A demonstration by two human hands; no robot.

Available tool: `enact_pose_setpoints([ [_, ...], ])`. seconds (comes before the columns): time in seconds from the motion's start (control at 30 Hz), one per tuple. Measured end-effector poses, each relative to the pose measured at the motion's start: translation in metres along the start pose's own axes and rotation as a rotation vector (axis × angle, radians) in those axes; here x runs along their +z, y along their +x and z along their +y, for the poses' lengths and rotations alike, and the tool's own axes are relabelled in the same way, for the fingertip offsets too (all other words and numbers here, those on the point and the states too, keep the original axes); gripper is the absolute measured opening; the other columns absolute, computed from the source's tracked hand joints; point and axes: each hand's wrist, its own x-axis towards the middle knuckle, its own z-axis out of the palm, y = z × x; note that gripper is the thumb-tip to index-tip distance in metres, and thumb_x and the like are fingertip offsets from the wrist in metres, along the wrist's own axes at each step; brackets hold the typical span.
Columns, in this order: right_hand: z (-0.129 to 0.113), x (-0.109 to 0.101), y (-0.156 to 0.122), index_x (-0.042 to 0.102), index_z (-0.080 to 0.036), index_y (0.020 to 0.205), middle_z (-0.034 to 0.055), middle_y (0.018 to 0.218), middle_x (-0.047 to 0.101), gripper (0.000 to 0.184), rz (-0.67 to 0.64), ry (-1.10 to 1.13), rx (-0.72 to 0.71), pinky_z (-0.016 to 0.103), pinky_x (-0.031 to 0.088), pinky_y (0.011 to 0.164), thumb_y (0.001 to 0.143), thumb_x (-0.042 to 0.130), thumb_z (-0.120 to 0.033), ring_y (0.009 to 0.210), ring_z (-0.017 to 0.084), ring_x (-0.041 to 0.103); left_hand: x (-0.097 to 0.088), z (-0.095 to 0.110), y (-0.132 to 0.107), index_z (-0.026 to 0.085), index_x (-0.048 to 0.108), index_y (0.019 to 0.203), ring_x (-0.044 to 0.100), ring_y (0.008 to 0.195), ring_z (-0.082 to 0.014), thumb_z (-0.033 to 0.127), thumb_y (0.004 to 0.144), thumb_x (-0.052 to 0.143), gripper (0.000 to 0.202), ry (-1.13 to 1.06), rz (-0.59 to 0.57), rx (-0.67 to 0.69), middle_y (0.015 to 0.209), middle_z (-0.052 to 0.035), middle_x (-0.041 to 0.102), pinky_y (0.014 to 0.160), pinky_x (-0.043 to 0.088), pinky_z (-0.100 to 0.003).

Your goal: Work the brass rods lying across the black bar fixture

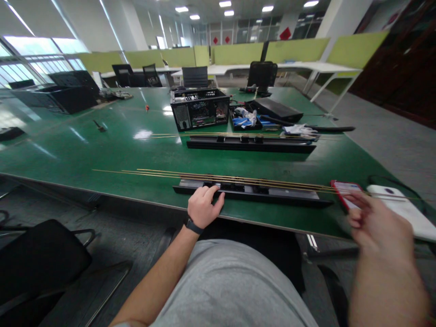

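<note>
Spanning most of the frame, the green table (85,154) carried an open computer case (199,108) at upper centre, with a far black rail (250,144) just below it. Along the table's lower edge lay the near black rail (272,196), with thin brass rods (163,174) resting lengthwise on top and jutting past it to the left. The left hand (203,206), at lower centre, had its fingers curled over the near rail's left end, thumb against its front face, in a light grasp. Steadying looked like the job; doing it well probably meant pressing the rail flat and keeping the knuckles clear of the loose rods so none rolled. The right hand (378,227), at lower right, was smeared by motion beside a red phone (345,188); whether its fingers were curled around anything could not be told. The rods' right ends ran behind that hand and were lost.
</note>
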Motion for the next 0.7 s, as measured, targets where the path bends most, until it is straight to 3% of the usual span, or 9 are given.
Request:
enact_pose_setpoints([
  [0.13,0.004,0.027,-0.044,0.077,-0.010,0.086,0.0089,0.083,0.074,0.032,-0.124,-0.005,-0.024,0.019,0.021,0.029,0.059,0.089,-0.025,0.036,0.004,0.041,0.001,0.000,-0.001,0.020,0.077,0.112,0.064,0.074,-0.0195,0.036,0.107,0.069,0.018,0.008,-0.006,-0.001,0.077,-0.0023,0.067,0.072,0.048,-0.035],
  [0.3,0.020,0.044,-0.073,0.082,-0.010,0.093,0.0138,0.099,0.079,0.041,-0.267,-0.031,-0.015,0.019,0.023,0.031,0.065,0.093,-0.038,0.039,0.004,0.044,0.000,0.000,0.001,0.019,0.077,0.111,0.064,0.072,-0.0197,0.034,0.106,0.070,0.017,-0.001,0.020,0.013,0.077,-0.0022,0.067,0.071,0.047,-0.035],
  [0.5,0.029,0.060,-0.096,0.084,-0.012,0.101,0.0173,0.114,0.080,0.048,-0.377,-0.074,0.007,0.018,0.026,0.032,0.071,0.093,-0.049,0.042,0.003,0.045,0.000,0.000,0.001,0.019,0.076,0.111,0.064,0.073,-0.0199,0.034,0.106,0.071,0.016,-0.008,0.027,0.017,0.077,-0.0021,0.067,0.072,0.048,-0.035],
  [0.7,0.031,0.060,-0.097,0.085,-0.014,0.103,0.0161,0.115,0.081,0.049,-0.420,-0.085,0.008,0.018,0.026,0.032,0.072,0.093,-0.051,0.042,0.003,0.045,0.001,-0.001,-0.001,0.020,0.077,0.112,0.064,0.074,-0.0198,0.035,0.106,0.071,0.017,-0.005,0.012,0.011,0.077,-0.0022,0.067,0.072,0.048,-0.035],
])
